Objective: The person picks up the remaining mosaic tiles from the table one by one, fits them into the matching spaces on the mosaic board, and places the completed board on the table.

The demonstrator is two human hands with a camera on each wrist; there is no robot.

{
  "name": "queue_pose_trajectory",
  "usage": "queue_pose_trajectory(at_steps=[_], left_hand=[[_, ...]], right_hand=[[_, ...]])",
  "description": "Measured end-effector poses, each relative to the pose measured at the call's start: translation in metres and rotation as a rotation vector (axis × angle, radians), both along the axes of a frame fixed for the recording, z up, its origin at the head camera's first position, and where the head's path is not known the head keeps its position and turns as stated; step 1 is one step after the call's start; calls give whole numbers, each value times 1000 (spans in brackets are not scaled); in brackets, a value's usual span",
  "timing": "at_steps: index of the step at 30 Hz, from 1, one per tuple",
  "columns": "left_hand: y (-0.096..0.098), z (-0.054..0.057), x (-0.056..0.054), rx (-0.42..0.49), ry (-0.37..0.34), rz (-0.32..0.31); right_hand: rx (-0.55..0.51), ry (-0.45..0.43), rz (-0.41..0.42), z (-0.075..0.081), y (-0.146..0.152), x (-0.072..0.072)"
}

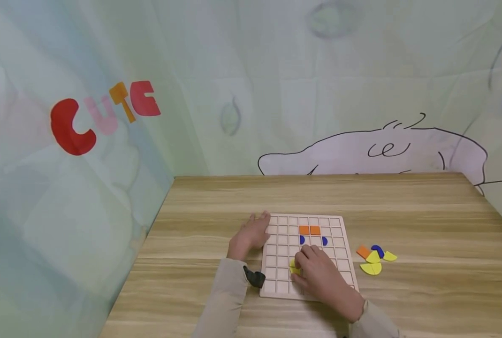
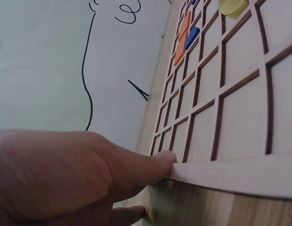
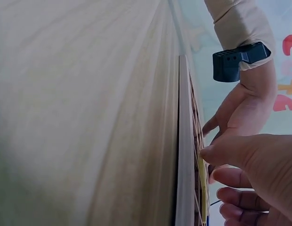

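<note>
A pale wooden grid board (image 1: 276, 249) lies on the table. My left hand (image 1: 253, 234) rests at its far left corner; in the left wrist view the thumb (image 2: 160, 162) touches the rim and another finger sits lower, beside the board. My right hand (image 1: 320, 272) is over the lower middle of the board, fingers bent loosely and spread from the thumb. Its thumb tip (image 3: 209, 151) is right at the yellow pieces (image 1: 294, 267), which the hand partly covers. Two orange squares (image 1: 309, 230) sit in the grid, with a blue half-round piece (image 1: 302, 240) and another blue piece (image 1: 324, 241) below them.
To the board's right lies a loose group: an orange piece (image 1: 363, 252), a blue curved piece (image 1: 378, 251) and several yellow quarter-rounds (image 1: 371, 268). The wooden table (image 1: 217, 202) meets a printed curtain (image 1: 200, 94) at its back and left.
</note>
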State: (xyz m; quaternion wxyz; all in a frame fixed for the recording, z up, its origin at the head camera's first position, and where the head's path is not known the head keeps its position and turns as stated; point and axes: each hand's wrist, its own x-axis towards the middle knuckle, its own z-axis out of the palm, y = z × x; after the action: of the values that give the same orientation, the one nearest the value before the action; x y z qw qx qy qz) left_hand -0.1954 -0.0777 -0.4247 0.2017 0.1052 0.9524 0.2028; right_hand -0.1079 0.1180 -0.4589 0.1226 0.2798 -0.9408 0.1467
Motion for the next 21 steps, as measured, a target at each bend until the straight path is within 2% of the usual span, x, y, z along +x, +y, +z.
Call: queue_pose_trajectory(at_steps=[15,21], left_hand=[[-1,-1,-2,-12,-5,-11],[0,-1,-2,-16,-1,-6]], right_hand=[[-52,36,-7,3,5,-1],[-78,-18,-37,8,10,1]])
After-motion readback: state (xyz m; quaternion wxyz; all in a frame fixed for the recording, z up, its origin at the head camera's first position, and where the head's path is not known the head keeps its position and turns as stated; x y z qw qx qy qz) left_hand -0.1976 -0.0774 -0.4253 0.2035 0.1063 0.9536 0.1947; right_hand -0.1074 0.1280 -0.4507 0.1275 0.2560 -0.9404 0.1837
